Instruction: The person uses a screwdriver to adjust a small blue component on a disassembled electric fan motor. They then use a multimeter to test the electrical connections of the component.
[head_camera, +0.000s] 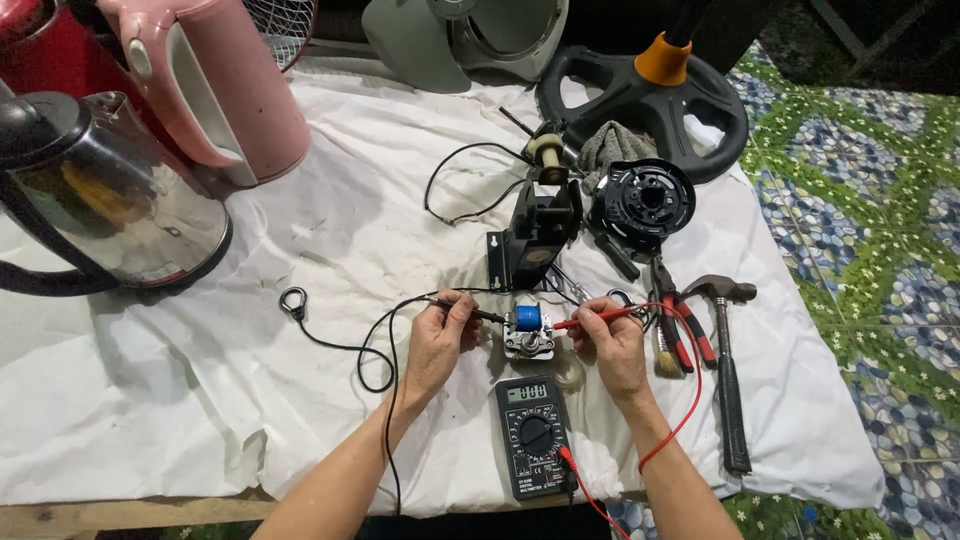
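While probe tips hide behind small motor (528, 333), left hand (440, 340) pinches black probe (470, 311), right hand (612, 345) red probe (595, 318).

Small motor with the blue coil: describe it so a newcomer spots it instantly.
On the white cloth, look just above the dark multimeter, between the left hand and right hand. The small motor lies there, alone in having a bright blue winding, with both probe tips at it.

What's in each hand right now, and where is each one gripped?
Left hand pinches the black probe by its handle; right hand pinches the red probe by its handle. Both tips point at the small blue-coil motor.
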